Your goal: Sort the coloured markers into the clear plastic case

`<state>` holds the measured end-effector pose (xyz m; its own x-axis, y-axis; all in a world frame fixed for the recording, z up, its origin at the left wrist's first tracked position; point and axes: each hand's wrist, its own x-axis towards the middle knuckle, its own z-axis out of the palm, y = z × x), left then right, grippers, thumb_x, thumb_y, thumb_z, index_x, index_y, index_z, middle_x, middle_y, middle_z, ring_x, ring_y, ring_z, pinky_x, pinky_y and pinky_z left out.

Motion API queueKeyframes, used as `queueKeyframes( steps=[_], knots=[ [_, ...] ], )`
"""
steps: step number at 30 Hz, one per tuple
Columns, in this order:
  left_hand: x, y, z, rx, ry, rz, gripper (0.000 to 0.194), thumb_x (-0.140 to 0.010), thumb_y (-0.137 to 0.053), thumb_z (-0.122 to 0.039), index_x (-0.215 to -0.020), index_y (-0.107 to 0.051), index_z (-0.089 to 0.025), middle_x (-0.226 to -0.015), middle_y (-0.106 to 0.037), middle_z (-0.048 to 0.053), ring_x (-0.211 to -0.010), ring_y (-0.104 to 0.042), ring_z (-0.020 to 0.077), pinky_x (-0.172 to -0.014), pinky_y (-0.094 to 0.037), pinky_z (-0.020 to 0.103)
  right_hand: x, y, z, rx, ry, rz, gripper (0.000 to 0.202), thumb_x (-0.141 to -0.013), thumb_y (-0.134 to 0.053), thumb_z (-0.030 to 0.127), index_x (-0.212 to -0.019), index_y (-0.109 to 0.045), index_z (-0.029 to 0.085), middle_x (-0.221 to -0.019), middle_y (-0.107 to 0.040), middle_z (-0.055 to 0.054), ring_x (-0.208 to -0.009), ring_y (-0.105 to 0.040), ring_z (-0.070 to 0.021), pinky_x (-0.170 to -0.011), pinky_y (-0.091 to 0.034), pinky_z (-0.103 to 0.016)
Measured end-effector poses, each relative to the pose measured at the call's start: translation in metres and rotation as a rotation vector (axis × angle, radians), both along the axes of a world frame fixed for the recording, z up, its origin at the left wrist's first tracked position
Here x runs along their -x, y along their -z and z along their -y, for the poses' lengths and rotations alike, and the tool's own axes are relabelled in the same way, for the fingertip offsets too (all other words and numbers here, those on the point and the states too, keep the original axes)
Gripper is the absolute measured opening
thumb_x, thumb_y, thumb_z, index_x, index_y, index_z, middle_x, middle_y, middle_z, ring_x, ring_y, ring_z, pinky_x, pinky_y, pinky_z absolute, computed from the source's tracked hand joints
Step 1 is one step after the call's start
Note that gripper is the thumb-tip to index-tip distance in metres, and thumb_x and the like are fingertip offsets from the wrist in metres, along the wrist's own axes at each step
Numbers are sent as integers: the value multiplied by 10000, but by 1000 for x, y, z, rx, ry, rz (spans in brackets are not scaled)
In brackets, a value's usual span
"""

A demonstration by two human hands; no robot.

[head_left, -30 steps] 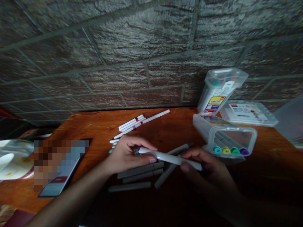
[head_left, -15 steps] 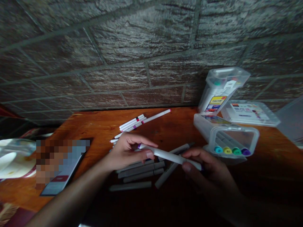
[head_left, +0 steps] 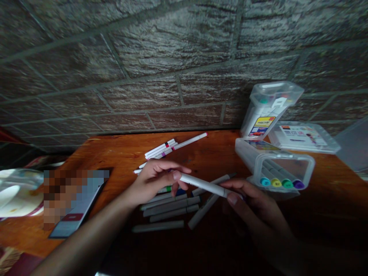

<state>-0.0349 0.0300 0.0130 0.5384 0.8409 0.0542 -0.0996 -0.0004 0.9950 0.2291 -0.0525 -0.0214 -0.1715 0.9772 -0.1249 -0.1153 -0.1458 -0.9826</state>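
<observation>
Crosswise: one white marker [head_left: 205, 185] above loose markers [head_left: 174, 212], long axis sloping down rightward. Left hand [head_left: 153, 180], fingers partly spread, pinches its left end; right hand [head_left: 255, 209] closes on the right.

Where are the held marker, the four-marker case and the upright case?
Held marker [head_left: 204, 184]: head view, middle of its white barrel.
Four-marker case [head_left: 284, 156]: head view, top of its clear rim.
Upright case [head_left: 266, 122]: head view, yellow part of its label.
</observation>
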Motion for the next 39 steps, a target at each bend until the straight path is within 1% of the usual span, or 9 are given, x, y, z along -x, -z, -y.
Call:
queueKeyframes(
  steps=[5, 11, 15, 19, 25, 29, 35, 39],
  knots=[
    [2, 5, -1, 58, -24, 36, 246, -985, -772, -304, -1133, -857, -125, -805, -852, 130, -567, -732, 145, -521, -588, 197, 0, -5, -2, -22, 22, 14, 482, -975, -688, 663, -1140, -747, 214, -737, -662, -4, -488, -536, -102, -408, -423, -178],
    [3, 7, -1, 108, -41, 81, 318, -1006, -740, -362, -1157, -847, -103, -781, -845, 148, -571, -739, 162, -513, -579, 207, -4, -1, -1, -9, 35, 8, 442, -1006, -662, 638, -1177, -757, 241, -800, -699, -18, -521, -584, -110, -433, -473, -182],
    [2, 7, -1, 124, -37, 99, 331, -1006, -736, -363, -1157, -845, -90, -770, -840, 155, -570, -736, 168, -497, -566, 207, -3, -1, -1, 10, 30, -29, 429, -1010, -662, 627, -1175, -758, 243, -801, -697, -17, -509, -580, -108, -421, -472, -181],
    [2, 7, -1, 131, -49, 103, 343, -1006, -728, -362, -1157, -841, -75, -760, -836, 162, -562, -731, 177, -483, -557, 214, -2, -3, -1, 9, 55, -38, 427, -997, -681, 617, -1152, -773, 230, -794, -698, -28, -503, -579, -121, -410, -477, -197],
    [1, 5, -1, 135, -37, 126, 334, -1016, -703, -343, -1160, -836, -72, -769, -838, 170, -546, -724, 173, -486, -555, 216, -4, 1, 1, 6, 65, -78, 379, -1046, -631, 565, -1203, -774, 252, -841, -720, -40, -519, -586, -125, -420, -494, -202],
    [1, 5, -2, 151, -39, 138, 335, -1013, -705, -339, -1156, -834, -65, -763, -836, 169, -550, -731, 181, -478, -555, 219, -5, 2, 2, 29, 46, -104, 374, -1045, -632, 567, -1204, -772, 259, -863, -729, -44, -521, -603, -126, -419, -503, -203],
    [0, 5, -1, 163, -40, 152, 341, -1028, -691, -359, -1158, -834, -78, -774, -840, 160, -546, -728, 166, -484, -560, 208, -6, 1, 3, -39, 46, 2, 383, -1077, -573, 579, -1222, -749, 271, -860, -721, -27, -494, -599, -112, -411, -497, -195],
    [-1, 5, -1, 164, -58, 145, 357, -1026, -700, -383, -1149, -833, -74, -764, -838, 158, -523, -707, 148, -485, -553, 199, -4, 2, 2, -60, 29, 43, 392, -1060, -599, 595, -1220, -725, 260, -833, -703, -12, -476, -576, -97, -401, -485, -180]
  ],
)
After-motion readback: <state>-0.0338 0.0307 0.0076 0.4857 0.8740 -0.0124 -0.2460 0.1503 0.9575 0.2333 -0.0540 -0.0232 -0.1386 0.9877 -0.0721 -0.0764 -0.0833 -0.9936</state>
